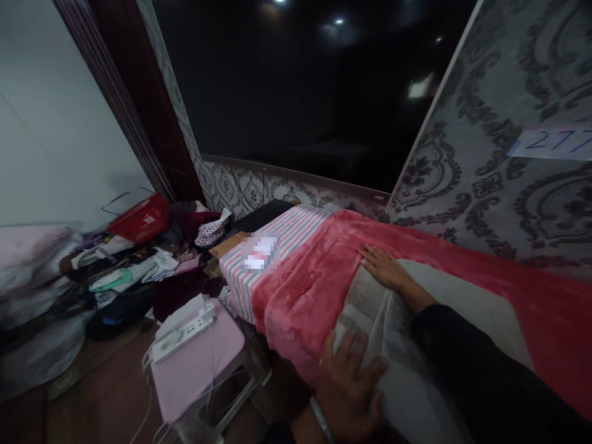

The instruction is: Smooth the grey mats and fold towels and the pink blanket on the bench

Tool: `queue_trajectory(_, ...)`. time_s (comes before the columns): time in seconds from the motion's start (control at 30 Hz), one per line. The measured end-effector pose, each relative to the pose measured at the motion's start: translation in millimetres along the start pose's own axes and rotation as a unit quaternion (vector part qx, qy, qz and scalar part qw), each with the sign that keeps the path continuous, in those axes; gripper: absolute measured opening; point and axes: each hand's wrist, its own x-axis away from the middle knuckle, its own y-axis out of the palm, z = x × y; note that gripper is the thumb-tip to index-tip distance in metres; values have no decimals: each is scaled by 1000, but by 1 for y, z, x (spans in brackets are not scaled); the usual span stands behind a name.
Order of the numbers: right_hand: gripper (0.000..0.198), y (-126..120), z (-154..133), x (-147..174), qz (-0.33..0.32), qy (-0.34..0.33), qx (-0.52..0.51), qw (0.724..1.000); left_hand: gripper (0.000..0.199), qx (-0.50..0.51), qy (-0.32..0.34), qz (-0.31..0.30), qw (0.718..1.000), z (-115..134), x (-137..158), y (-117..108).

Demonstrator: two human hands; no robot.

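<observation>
A soft grey cloth is spread over a red plush blanket; I cannot tell whether it is a separate piece or the blanket's underside. My right hand lies flat at the far edge of the grey cloth, fingers stretched onto its border with the red. Lower down, my left hand, with a bangle at the wrist, rests with spread fingers on the near edge of the grey cloth. Small creases run through the cloth between the two hands. Neither hand grips anything.
A striped cloth covers the surface's far end, with a blurred-out item on it. At left stands a pink stool bearing a power strip and cables. Clothes and a red basket are heaped behind. A large screen hangs above.
</observation>
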Motion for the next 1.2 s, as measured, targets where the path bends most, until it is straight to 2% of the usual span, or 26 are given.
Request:
queue_trajectory(0.17,62,1,3,-4,11,-6,-1,1000,50,-11,-3,7,1000,1,0,0)
queue_trajectory(0.27,62,-9,-1,-6,15,-6,-22,1000,48,-8,-4,22,1000,1,-1,-1)
queue_trajectory(0.33,62,-19,-5,2,43,-23,-46,998,48,-4,-5,21,1000,0,-2,-1)
queue_trajectory(0.43,63,-31,-10,41,82,-79,-76,991,47,2,-9,10,1000,-2,-5,-6)
queue_trajectory(0.53,62,-33,-11,105,46,-131,-81,987,42,11,-26,-9,1000,6,-15,-15)
queue_trajectory(0.63,60,-32,-5,164,16,-142,-71,987,42,34,-22,-40,998,28,-30,-20)
queue_trajectory(0.73,58,-31,5,192,4,-133,-56,990,48,80,38,-81,993,56,-41,-11)
queue_trajectory(0.83,57,-32,17,188,0,-127,-40,991,56,78,78,-99,989,73,-41,8)
queue_trajectory(0.93,59,-33,34,167,11,-105,-31,994,59,42,89,-92,991,74,-36,19)
queue_trajectory(1.2,62,-35,94,109,13,-31,-48,998,61,-21,111,-65,991,71,-38,13)
